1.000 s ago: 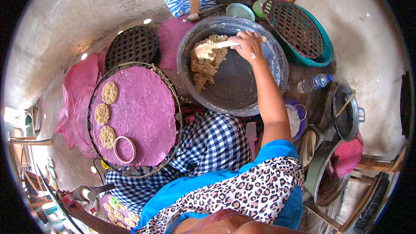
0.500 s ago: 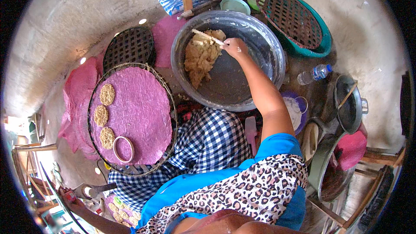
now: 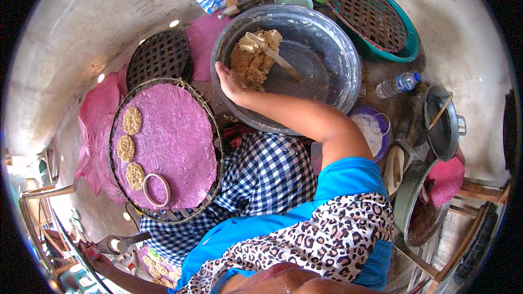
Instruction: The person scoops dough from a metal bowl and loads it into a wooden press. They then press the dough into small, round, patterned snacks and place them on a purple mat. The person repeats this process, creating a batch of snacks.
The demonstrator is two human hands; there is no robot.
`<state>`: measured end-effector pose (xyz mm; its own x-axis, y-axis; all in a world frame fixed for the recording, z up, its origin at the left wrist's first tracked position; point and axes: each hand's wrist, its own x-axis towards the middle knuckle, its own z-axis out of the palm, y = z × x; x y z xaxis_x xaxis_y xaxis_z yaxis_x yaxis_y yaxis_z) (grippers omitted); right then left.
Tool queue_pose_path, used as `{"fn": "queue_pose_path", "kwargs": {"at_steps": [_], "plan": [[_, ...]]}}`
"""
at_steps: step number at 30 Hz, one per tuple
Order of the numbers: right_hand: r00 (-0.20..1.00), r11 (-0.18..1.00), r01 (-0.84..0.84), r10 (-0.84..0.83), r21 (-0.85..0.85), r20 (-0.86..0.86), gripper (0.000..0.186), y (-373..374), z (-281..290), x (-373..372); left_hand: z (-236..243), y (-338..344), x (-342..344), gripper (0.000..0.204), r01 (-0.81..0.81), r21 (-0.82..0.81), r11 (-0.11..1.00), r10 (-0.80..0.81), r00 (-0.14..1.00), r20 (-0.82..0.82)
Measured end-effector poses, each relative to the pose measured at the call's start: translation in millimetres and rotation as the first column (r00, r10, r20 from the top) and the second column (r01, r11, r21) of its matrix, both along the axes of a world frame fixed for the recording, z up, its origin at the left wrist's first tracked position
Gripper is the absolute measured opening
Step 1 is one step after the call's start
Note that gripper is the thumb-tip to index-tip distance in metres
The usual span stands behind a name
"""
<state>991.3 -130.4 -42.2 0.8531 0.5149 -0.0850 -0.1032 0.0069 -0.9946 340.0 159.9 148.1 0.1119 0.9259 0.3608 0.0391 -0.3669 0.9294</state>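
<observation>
My right hand (image 3: 229, 84) reaches across to the left rim of the large dark basin (image 3: 318, 54) and grips it. Inside, a pale flat spatula (image 3: 284, 66) lies on a mound of beige-brown dough (image 3: 250, 65). My left hand (image 3: 95, 256), low at the left edge, holds a small red object beside a metal implement (image 3: 117, 244); its details are unclear. To the basin's lower left, a round woven tray with a pink sheet (image 3: 169, 125) bears three flat lacy discs (image 3: 131, 121) and a pale ring (image 3: 156, 189).
Dark lattice trays (image 3: 152, 60) and a teal tub with a brown lattice (image 3: 411, 43) flank the basin. A water bottle (image 3: 397, 85), purple bucket (image 3: 364, 136), wok (image 3: 441, 125), green pot (image 3: 408, 201) and wooden frame (image 3: 474, 190) stand rightward. Walls curve around the left and right.
My right hand has let go of the spatula, leaving it in the dough, and has moved down and left onto the basin's rim.
</observation>
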Motion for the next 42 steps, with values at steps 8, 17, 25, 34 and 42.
{"fn": "queue_pose_path", "kwargs": {"at_steps": [8,17,25,34,42], "plan": [[0.962,0.996,-0.026,0.046,-0.08,0.268,0.028,-16.0,-17.4,-16.3,30.8,-43.8,69.5,0.041,-0.058,0.093,0.994,0.061,0.998,-0.035],[0.897,0.934,-0.13,0.254,-0.334,0.361,0.024,-67.3,-6.7,-26.1,30.8,-50.6,82.8,0.041,0.105,0.047,0.993,-0.106,0.994,0.018],[0.806,0.744,-0.361,0.552,-0.562,0.214,0.026,-134.5,17.5,-29.0,16.4,-30.9,67.8,0.041,0.057,0.033,0.998,-0.057,0.998,0.008],[0.616,0.454,-0.404,0.777,-0.794,0.131,0.013,-228.9,30.6,24.3,12.3,-25.4,83.8,0.041,0.026,0.025,0.999,-0.025,0.999,-0.032],[0.632,0.688,0.075,0.527,-0.722,0.568,0.004,-250.1,12.1,79.8,10.6,-20.5,92.7,0.041,0.007,0.02,1.0,-0.006,0.998,-0.057]]}}
